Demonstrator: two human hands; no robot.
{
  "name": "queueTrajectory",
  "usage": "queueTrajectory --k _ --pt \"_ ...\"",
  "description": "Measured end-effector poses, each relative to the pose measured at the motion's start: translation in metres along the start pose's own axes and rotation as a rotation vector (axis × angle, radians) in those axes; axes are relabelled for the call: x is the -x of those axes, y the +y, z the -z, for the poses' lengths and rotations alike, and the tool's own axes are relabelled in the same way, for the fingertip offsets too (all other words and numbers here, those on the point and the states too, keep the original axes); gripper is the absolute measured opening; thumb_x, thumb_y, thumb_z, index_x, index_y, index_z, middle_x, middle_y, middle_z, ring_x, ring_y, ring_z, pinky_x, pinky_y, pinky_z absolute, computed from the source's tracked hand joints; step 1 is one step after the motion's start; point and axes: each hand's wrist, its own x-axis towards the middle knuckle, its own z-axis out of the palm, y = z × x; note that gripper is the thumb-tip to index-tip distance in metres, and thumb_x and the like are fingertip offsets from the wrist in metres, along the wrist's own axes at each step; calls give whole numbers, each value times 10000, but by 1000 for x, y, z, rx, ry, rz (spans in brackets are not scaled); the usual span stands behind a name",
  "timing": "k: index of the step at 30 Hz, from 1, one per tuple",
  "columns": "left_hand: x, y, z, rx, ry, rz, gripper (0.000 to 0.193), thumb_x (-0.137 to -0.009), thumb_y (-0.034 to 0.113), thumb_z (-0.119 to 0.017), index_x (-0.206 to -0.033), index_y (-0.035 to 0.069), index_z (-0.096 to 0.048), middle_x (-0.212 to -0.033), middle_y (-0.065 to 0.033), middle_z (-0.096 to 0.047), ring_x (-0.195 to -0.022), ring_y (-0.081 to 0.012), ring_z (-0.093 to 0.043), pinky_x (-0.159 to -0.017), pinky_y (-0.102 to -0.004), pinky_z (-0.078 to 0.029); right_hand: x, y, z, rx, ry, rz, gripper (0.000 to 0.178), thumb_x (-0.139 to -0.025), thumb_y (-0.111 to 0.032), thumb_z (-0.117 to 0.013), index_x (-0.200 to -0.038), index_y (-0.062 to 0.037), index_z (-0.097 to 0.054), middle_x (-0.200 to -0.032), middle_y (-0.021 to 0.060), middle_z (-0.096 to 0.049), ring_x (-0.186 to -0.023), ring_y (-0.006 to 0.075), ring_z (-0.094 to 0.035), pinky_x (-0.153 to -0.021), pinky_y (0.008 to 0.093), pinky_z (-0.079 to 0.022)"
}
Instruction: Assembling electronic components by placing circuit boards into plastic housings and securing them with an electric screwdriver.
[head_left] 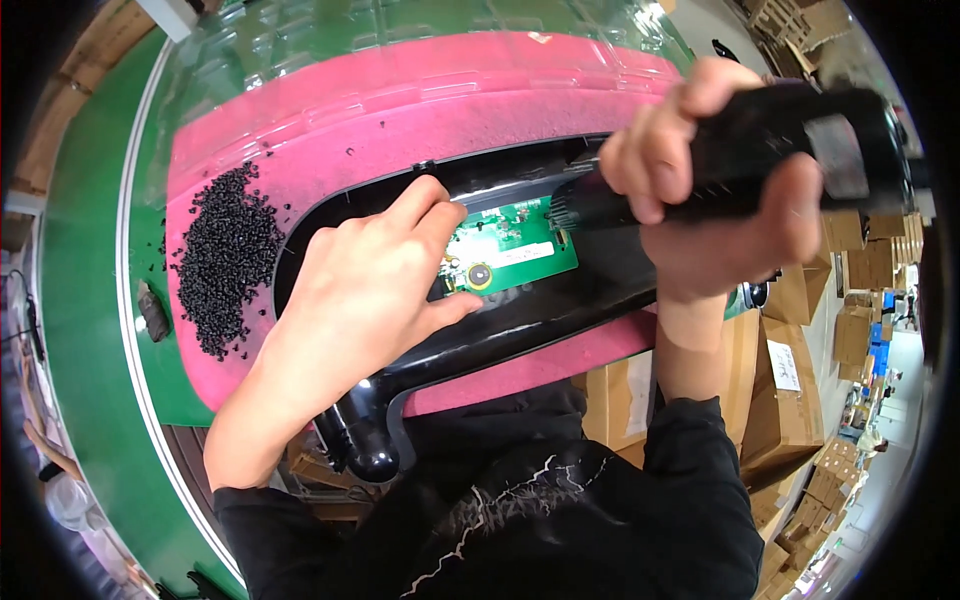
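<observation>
A green circuit board [540,262] lies inside a long, glossy black plastic housing [480,340]. My left hand [365,265] reaches over the housing, its thumb and fingers closed around the board's left end. In my right hand [700,190] is a thick black electric screwdriver [740,140], slightly blurred, gripped around its body. Its ribbed front end is at the board's upper right corner; the bit itself is hidden. Left of the housing, a heap of small black screws [225,260] is spread out.
A pink mat [480,392] on a green table [85,220] bears the housing and screws. Clear plastic trays [400,75] lie along the far side. A small dark object [152,312] rests by the table's white edge strip. Cardboard boxes [790,390] stand at the right.
</observation>
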Motion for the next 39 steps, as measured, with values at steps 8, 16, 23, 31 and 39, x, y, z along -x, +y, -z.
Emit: queueTrajectory --k 8,16,23,31,39 --pt "-1 -4 -2 51 74 -46 450 -754 276 -816 -1082 19 -648 -1053 -72 -616 -820 -307 -666 -691 -401 -532 4 13 -9 -37 56 14 655 -879 -688 -535 -1105 -74 -539 -698 -15 -515 -527 94 -436 -589 293 -379" --pt "-4 -6 -6 262 239 -179 201 -815 113 -760 -961 -1 -682 -898 -111 -651 -771 -309 -660 -673 -381 -531 7 -12 -13 -230 -32 102 539 -868 -599 -609 -1047 -103 -500 -703 -25 -511 -536 88 -487 -608 285 -405" --pt "-3 -4 3 569 164 -95 128 -809 15 -763 -897 -40 -688 -813 -89 -681 -684 -142 -642 -592 -262 -488 14 -21 -18 -275 -19 132 516 -843 -503 -691 -1074 -81 -506 -717 -26 -524 -536 88 -501 -604 270 -415" --pt "-9 2 7 944 -42 136 115 -823 14 -751 -916 -24 -696 -802 -84 -687 -728 -122 -648 -625 -259 -490 14 -17 -18 -221 -137 226 527 -845 -497 -700 -1097 -66 -531 -705 -25 -561 -517 85 -532 -519 253 -433" --pt "-5 -2 -2 136 527 -217 112 -767 -54 -728 -850 2 -677 -807 -111 -673 -726 -237 -671 -662 -335 -523 14 -9 -20 -109 -58 179 610 -826 -650 -656 -1133 -137 -534 -715 -35 -525 -546 105 -505 -613 296 -417"
